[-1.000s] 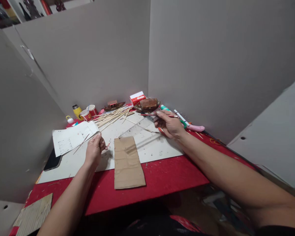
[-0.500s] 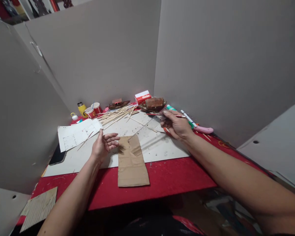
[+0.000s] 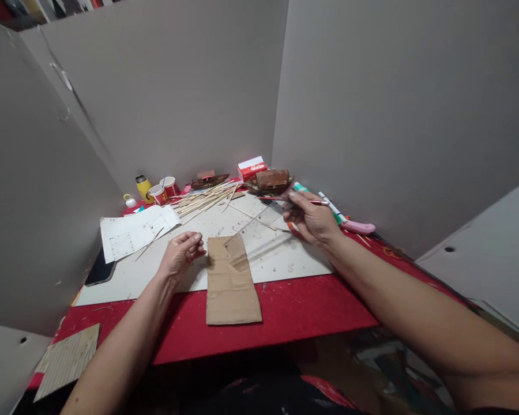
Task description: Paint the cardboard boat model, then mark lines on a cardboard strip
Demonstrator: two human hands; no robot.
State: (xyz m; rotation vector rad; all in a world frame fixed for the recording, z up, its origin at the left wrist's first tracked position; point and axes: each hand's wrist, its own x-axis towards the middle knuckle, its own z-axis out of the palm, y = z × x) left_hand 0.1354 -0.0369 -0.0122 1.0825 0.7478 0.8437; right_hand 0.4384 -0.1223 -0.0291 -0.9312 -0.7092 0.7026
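Nearest you, the flat brown cardboard rectangle (image 3: 232,280) lies with its long axis running near to far, its near end on the red table cover (image 3: 294,314) and its far end on the stained white work board (image 3: 268,253). Your left hand (image 3: 180,255) rests just left of that far end, beside its left edge, fingers curled loosely toward the palm and closed on nothing that shows; whether a fingertip touches the cardboard cannot be told. That makes the left hand the nearer one to the cardboard, which lies to its right. Left of it, a white sheet of paper with drawn lines (image 3: 136,232) carries a single thin wooden stick (image 3: 149,244), with a dark phone (image 3: 99,271) partly under the board's edge. Farther and to the right, your right hand (image 3: 311,218) is pinched shut on a long thin wooden stick (image 3: 251,223), whose long axis slants from the hand down and left until its tip reaches the cardboard's far right corner. A slim red-handled tool (image 3: 318,202) also pokes out of that hand. Beyond lie a loose bundle of pale wooden sticks (image 3: 203,200), two red-and-white paper cups (image 3: 163,191), a small yellow bottle (image 3: 143,187) and a dark wooden boat model (image 3: 270,180).
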